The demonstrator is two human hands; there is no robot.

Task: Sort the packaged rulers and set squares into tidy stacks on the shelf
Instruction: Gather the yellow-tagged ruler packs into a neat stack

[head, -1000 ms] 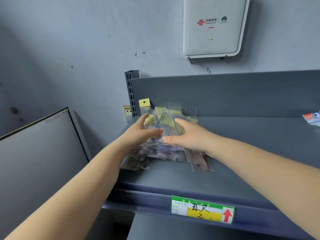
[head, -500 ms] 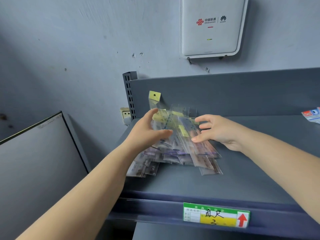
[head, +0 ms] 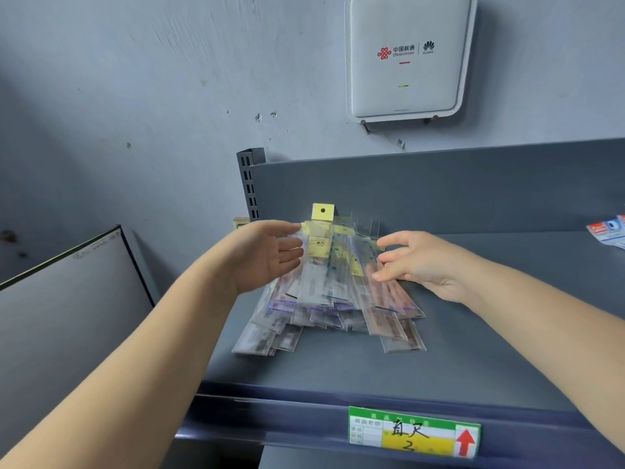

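Squaring up a loose heap of packaged rulers on the shelf

The dark grey metal shelf [head: 490,333] carries a fanned heap of clear-sleeved rulers with yellow header cards [head: 333,292] near its back left corner, splayed towards the front edge. The left hand [head: 267,255], fingers straight, presses the heap's left side; the right hand [head: 416,258], fingers loosely curled, touches its right side, gripping nothing. The gathering step seems underway. Next, both hands likely need to squeeze inward evenly, since the slick sleeves could slide apart.
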